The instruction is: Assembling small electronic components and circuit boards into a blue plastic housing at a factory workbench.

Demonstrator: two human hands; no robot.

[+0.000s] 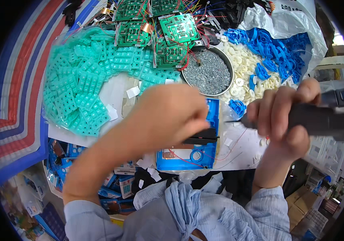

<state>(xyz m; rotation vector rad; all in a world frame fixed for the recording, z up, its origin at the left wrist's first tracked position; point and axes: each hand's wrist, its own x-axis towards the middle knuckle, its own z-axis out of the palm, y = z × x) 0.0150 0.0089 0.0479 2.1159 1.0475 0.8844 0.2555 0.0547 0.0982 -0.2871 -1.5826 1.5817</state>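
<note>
Left grip (176, 114) (blurred) over half-hidden casing (209, 153)

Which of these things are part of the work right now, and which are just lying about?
Apparently in use:
Dark handheld tool, in the right hand
Blue casing, beneath the blurred left hand

Lying about, untouched (perhaps supplies):
Green circuit boards
Teal keypads
Small metal pieces in a round dish
White discs
Loose blue parts

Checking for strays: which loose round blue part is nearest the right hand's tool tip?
The blue part above the tool tip; the other blue parts lie farther up, around cream discs.
</note>
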